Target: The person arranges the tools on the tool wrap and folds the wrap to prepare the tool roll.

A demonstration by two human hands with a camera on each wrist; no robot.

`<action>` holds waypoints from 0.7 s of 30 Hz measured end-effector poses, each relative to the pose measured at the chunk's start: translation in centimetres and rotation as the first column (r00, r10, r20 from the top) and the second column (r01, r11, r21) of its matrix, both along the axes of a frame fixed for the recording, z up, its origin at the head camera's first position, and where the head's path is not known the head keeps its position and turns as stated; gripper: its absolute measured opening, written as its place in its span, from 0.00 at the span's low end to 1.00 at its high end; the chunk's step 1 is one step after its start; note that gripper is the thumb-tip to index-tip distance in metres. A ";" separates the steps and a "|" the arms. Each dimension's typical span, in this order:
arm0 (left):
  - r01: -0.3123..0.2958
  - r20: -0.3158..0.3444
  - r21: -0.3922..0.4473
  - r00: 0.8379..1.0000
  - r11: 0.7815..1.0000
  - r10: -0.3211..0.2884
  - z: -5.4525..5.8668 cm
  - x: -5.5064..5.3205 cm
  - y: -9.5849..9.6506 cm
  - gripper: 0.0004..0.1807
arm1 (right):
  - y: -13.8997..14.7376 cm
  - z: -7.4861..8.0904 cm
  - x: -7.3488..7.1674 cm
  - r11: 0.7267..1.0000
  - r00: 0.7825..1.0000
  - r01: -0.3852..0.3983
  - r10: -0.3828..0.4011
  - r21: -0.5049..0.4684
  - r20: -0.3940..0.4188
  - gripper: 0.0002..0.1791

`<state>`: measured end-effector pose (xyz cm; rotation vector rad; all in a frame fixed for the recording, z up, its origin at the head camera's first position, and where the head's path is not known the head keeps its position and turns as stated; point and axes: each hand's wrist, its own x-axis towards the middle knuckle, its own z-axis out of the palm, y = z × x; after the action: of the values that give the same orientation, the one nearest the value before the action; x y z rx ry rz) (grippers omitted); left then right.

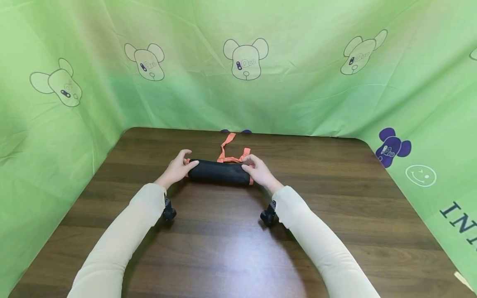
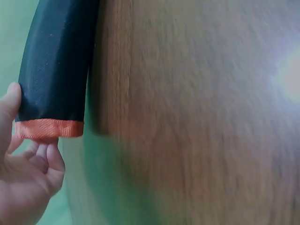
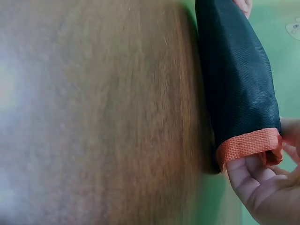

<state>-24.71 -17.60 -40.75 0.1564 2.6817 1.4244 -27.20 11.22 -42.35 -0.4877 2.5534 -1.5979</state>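
Observation:
A rolled-up black fabric roll [image 1: 220, 172] with orange edging at both ends lies crosswise in the head view. At its left end my left hand [image 1: 177, 169] grips it, thumb on the near upper side and fingers curled around the orange edge [image 2: 49, 129]. My right hand [image 1: 259, 170] holds the opposite end, thumb laid along the top. In the right wrist view, the fingers [image 3: 248, 180] of that hand curl under and into the orange-trimmed opening [image 3: 248, 144]. Orange straps [image 1: 228, 159] trail from the roll's far side toward the back of the table.
The brown wooden table [image 1: 223, 240] spreads around the roll, with a bright glare patch near the front. Green printed cloth [image 1: 193, 99] hangs behind and along both sides. Small black devices [image 1: 269, 214] sit at both wrists. A pale object [image 1: 463, 279] shows at the right table edge.

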 end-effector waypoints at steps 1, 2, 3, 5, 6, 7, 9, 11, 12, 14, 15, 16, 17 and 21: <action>-0.013 -0.008 -0.005 1.000 1.000 0.013 0.0 0.0 0.3 0.28 | -0.1 0.4 0.3 1.000 1.000 -0.006 0.006 -0.022 -0.005 0.09; -0.022 -0.019 -0.016 1.000 1.000 0.022 0.0 0.0 0.5 0.26 | -0.1 0.4 0.2 0.999 1.000 -0.009 0.008 -0.033 -0.009 0.09; -0.032 -0.030 -0.025 0.999 0.999 0.031 0.0 0.0 0.6 0.24 | 0.0 0.4 0.1 0.999 1.000 -0.009 0.008 -0.033 -0.012 0.08; -0.049 -0.051 -0.038 0.998 0.998 0.047 0.0 0.0 0.9 0.20 | 0.1 0.5 0.0 1.000 1.000 -0.009 0.009 -0.022 0.001 0.10; -0.058 -0.059 -0.045 0.997 0.997 0.055 0.0 0.1 1.0 0.19 | 0.2 0.6 0.0 1.000 1.000 -0.013 0.013 -0.004 0.009 0.12; -0.067 -0.069 -0.047 0.996 0.997 0.064 -0.1 0.0 1.1 0.18 | 0.3 0.7 -0.1 1.000 1.000 -0.013 0.013 0.009 0.024 0.14; -0.087 -0.077 -0.048 0.994 0.995 0.083 -0.3 0.0 1.2 0.17 | 0.5 0.4 -0.6 0.998 0.999 -0.020 0.017 0.061 0.042 0.18; -0.112 -0.081 -0.052 0.991 0.992 0.108 -0.4 0.0 1.3 0.17 | 0.7 0.5 -0.6 0.991 0.999 -0.050 0.048 0.125 0.023 0.21; -0.123 -0.081 -0.054 0.990 0.991 0.118 -0.5 0.0 1.4 0.17 | 0.7 0.5 -0.7 0.986 0.998 -0.066 0.066 0.154 0.006 0.23; -0.145 -0.088 -0.063 0.986 0.987 0.140 -0.6 0.0 1.5 0.17 | 0.9 0.5 -0.7 0.973 0.994 -0.097 0.107 0.211 -0.038 0.25; -0.158 -0.093 -0.069 0.984 0.985 0.151 -0.7 0.0 1.5 0.17 | 0.9 0.5 -0.7 0.967 0.991 -0.110 0.125 0.231 -0.055 0.27; -0.166 -0.104 -0.080 0.982 0.983 0.157 -0.7 0.0 1.6 0.17 | 1.0 0.5 -0.7 0.961 0.988 -0.119 0.140 0.249 -0.069 0.28; -0.171 -0.122 -0.097 0.980 0.981 0.158 -0.8 -0.1 1.6 0.18 | 1.0 0.5 -0.6 0.957 0.986 -0.128 0.152 0.262 -0.075 0.28; -0.184 -0.160 -0.186 0.975 0.965 0.155 -0.9 -0.1 1.8 0.20 | 1.1 0.7 -0.3 0.937 0.980 -0.155 0.185 0.314 -0.069 0.30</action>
<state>-24.77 -15.78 -41.70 0.0126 3.0020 1.2145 -27.51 12.35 -41.65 -0.7444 2.6760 -1.1189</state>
